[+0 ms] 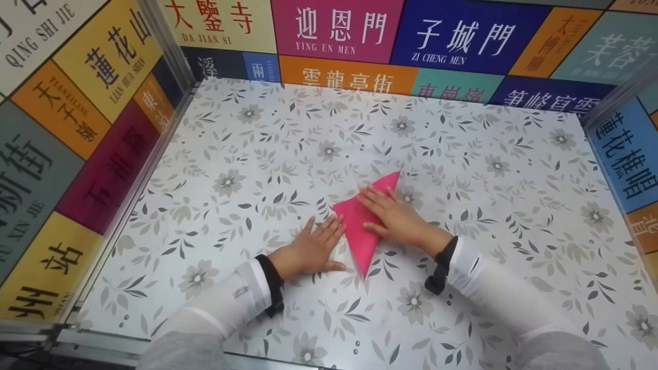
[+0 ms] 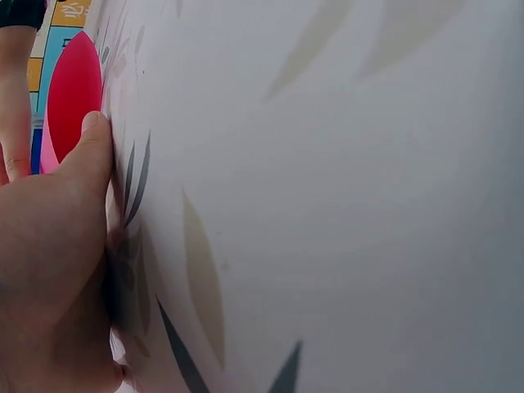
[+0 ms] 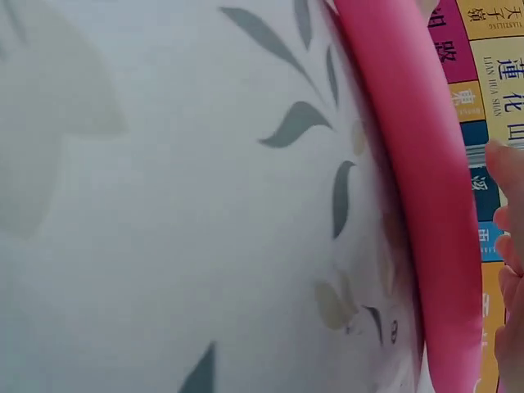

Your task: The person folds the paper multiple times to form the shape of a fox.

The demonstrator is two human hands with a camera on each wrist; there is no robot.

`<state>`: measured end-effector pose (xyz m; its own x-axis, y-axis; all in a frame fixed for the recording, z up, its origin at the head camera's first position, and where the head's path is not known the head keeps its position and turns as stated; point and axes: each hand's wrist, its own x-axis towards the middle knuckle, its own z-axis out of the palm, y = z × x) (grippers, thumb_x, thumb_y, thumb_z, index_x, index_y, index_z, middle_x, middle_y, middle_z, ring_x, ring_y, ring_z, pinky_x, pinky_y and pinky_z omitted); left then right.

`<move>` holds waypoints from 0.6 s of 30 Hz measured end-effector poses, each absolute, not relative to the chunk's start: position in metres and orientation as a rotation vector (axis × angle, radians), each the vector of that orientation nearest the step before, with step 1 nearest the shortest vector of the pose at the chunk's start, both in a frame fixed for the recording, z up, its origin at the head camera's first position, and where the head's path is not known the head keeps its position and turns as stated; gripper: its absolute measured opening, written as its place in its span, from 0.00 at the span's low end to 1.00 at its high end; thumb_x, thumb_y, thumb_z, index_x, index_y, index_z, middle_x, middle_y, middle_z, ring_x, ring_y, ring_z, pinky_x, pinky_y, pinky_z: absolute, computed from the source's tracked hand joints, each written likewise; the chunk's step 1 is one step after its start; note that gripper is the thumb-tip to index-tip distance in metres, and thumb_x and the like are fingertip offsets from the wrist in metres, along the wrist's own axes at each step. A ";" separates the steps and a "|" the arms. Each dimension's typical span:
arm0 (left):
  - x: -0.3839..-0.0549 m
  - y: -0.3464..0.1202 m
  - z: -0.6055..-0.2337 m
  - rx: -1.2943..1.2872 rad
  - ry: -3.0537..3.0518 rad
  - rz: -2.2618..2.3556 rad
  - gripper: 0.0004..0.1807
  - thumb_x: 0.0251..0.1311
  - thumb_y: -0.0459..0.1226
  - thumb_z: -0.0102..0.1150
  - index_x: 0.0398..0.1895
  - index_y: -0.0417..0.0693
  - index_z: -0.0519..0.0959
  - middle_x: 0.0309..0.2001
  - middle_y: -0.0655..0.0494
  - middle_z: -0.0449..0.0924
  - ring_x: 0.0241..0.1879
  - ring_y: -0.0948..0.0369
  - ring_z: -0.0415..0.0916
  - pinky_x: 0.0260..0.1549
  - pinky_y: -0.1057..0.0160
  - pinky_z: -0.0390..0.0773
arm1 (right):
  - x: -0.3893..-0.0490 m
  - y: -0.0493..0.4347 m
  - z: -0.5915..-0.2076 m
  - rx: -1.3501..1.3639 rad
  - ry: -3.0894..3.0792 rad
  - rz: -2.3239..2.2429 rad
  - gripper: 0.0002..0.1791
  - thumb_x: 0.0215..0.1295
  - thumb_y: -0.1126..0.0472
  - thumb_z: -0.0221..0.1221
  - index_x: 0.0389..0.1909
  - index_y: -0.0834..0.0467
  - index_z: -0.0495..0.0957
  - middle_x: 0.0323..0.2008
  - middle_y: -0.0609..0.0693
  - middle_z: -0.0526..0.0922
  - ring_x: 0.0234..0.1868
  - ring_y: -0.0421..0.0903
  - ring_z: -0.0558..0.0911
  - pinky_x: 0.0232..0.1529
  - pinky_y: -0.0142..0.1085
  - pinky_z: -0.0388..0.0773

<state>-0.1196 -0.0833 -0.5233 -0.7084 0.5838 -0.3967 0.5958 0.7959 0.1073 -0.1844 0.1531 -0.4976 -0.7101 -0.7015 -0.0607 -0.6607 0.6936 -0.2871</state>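
Note:
A folded sheet of pink paper lies on the patterned table, its pointed corners toward the far right and the near edge. My left hand rests flat beside its left edge, with extended fingertips touching the paper there. Across the paper's upper right part lies my right hand, fingers stretched out over the sheet. From the left wrist, the pink paper bulges up beyond my thumb. The right wrist view has a rounded, raised fold of the paper close up, with part of a hand at the right edge.
A white tabletop with grey flowers and leaves spreads around the paper. Colourful panels with Chinese lettering stand at the back and both sides. Metal rails run along the table's sides. Black bands circle both wrists.

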 end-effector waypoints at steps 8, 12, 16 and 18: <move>-0.118 -0.083 -0.524 0.883 2.560 -0.035 0.53 0.62 0.71 0.31 0.77 0.48 0.31 0.78 0.52 0.25 0.77 0.54 0.23 0.73 0.43 0.34 | -0.183 0.157 -0.511 -1.157 2.713 -0.323 0.34 0.72 0.44 0.48 0.75 0.49 0.55 0.75 0.48 0.55 0.78 0.52 0.46 0.75 0.55 0.38; -0.118 -0.083 -0.523 0.886 2.559 -0.054 0.53 0.62 0.71 0.30 0.77 0.48 0.31 0.78 0.52 0.24 0.77 0.54 0.23 0.73 0.43 0.33 | -0.184 0.158 -0.516 -1.177 2.684 -0.315 0.33 0.73 0.44 0.47 0.75 0.49 0.55 0.76 0.46 0.53 0.78 0.51 0.44 0.76 0.53 0.37; -0.118 -0.083 -0.521 0.882 2.560 -0.061 0.52 0.62 0.70 0.30 0.77 0.48 0.30 0.78 0.52 0.23 0.77 0.54 0.22 0.73 0.44 0.33 | -0.186 0.159 -0.519 -1.178 2.671 -0.291 0.33 0.74 0.43 0.46 0.75 0.49 0.55 0.76 0.45 0.52 0.78 0.51 0.44 0.76 0.53 0.37; -0.118 -0.084 -0.521 0.879 2.561 -0.055 0.52 0.63 0.70 0.30 0.77 0.48 0.30 0.78 0.52 0.23 0.77 0.54 0.22 0.73 0.44 0.33 | -0.186 0.159 -0.520 -1.181 2.665 -0.287 0.33 0.74 0.43 0.45 0.75 0.50 0.55 0.76 0.46 0.52 0.78 0.52 0.44 0.76 0.54 0.38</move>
<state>-0.1177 -0.0840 -0.5208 -0.7066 0.5767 -0.4099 0.5938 0.7984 0.0996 -0.1860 0.1590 -0.5199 -0.6561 -0.7460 -0.1135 -0.7048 0.6596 -0.2612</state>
